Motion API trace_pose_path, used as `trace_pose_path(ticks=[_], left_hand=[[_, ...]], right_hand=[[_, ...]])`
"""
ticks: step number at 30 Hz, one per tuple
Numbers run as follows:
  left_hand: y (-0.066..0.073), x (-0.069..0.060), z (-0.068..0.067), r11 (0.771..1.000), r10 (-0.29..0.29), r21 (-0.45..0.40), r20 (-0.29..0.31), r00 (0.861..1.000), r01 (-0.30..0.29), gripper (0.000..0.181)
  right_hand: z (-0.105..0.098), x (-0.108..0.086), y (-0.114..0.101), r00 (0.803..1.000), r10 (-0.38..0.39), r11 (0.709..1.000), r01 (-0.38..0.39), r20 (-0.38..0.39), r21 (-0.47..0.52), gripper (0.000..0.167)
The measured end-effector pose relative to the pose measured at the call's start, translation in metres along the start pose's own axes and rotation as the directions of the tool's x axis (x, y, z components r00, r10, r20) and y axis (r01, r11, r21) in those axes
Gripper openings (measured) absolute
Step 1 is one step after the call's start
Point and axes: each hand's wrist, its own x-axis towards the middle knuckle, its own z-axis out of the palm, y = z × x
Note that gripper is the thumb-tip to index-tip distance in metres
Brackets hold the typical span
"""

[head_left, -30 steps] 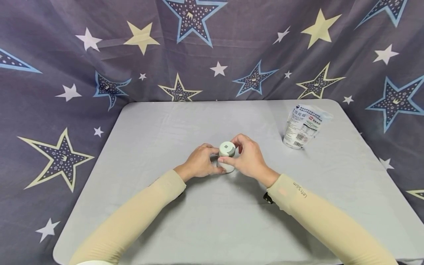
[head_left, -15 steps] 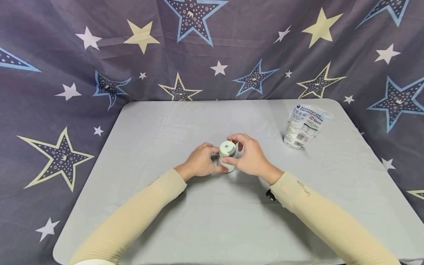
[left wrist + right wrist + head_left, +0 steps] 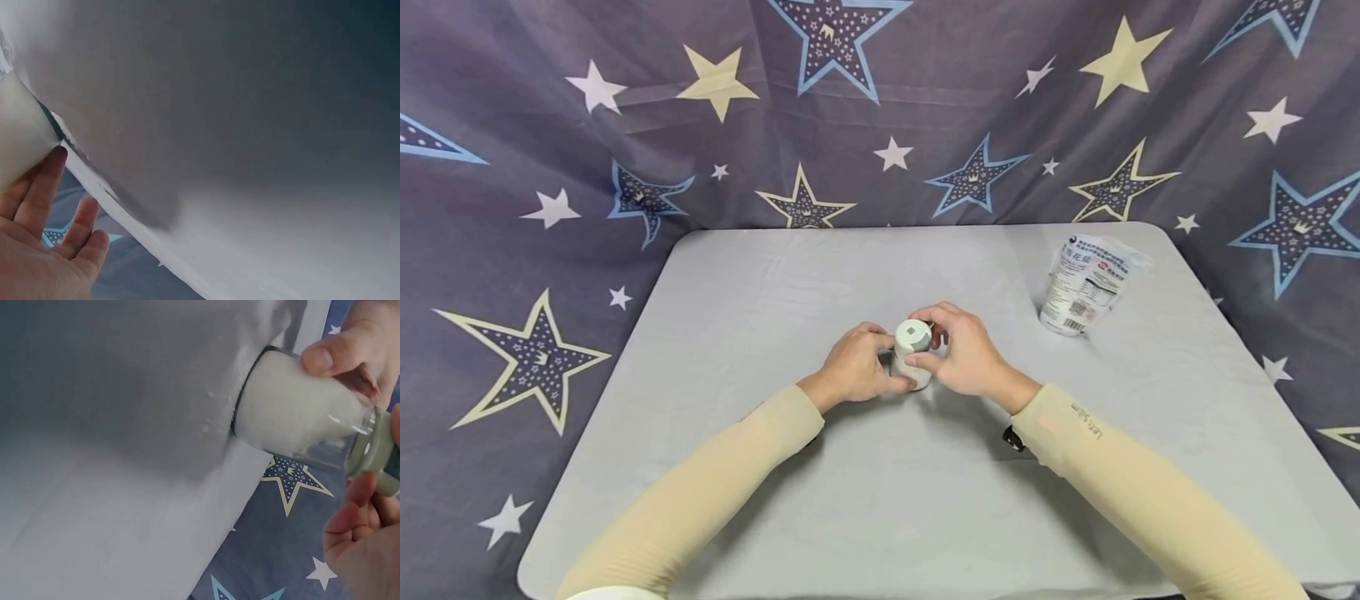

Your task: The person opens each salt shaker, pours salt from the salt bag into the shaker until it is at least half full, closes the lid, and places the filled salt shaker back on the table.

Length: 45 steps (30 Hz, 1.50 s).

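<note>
A clear glass seasoning jar (image 3: 294,403) with white grains inside stands on the table between the two hands. Its pale green lid (image 3: 913,333) has a small square mark on top. My left hand (image 3: 853,367) grips the jar's body from the left, its thumb low on the near side. From the right, my right hand (image 3: 966,354) holds the lid between thumb and fingers. In the right wrist view the lid sits on the jar's neck, partly covered by the fingers. The left wrist view catches the left hand (image 3: 53,237) beside only part of the jar.
A printed salt pouch (image 3: 1086,287) stands upright at the table's back right. A grey cloth covers the table (image 3: 760,292). Near the jar's base, a few white specks lie on the cloth in the right wrist view. A star-patterned curtain (image 3: 647,92) hangs behind.
My right hand has shifted slightly around the lid, its thumb a little further right than a second ago. The left hand keeps its hold, and the jar stays in place.
</note>
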Motion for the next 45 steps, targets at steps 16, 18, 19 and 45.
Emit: trace_pose_path(ticks=[16, 18, 19, 45], left_hand=[[0.001, -0.004, 0.002, 1.0, 0.017, 0.004, -0.041, 0.999, -0.017, 0.035], [0.001, -0.004, 0.002, 1.0, 0.021, 0.007, -0.045, 0.999, -0.02, 0.037], [0.001, -0.004, 0.002, 1.0, 0.021, 0.007, -0.045, 0.999, -0.021, 0.037], [-0.001, -0.002, 0.001, 0.999, 0.034, 0.034, -0.043, 0.999, -0.032, 0.047]], right_hand=[[0.02, -0.005, -0.004, 0.979, 0.08, 0.995, -0.09, -0.186, -0.048, 0.06], [0.021, -0.005, -0.004, 0.977, 0.086, 0.994, -0.097, -0.194, -0.049, 0.061], [0.021, -0.005, -0.004, 0.977, 0.089, 0.994, -0.099, -0.194, -0.046, 0.061], [-0.006, 0.002, 0.0, 0.999, 0.0, 0.999, -0.002, 0.044, 0.051, 0.053]])
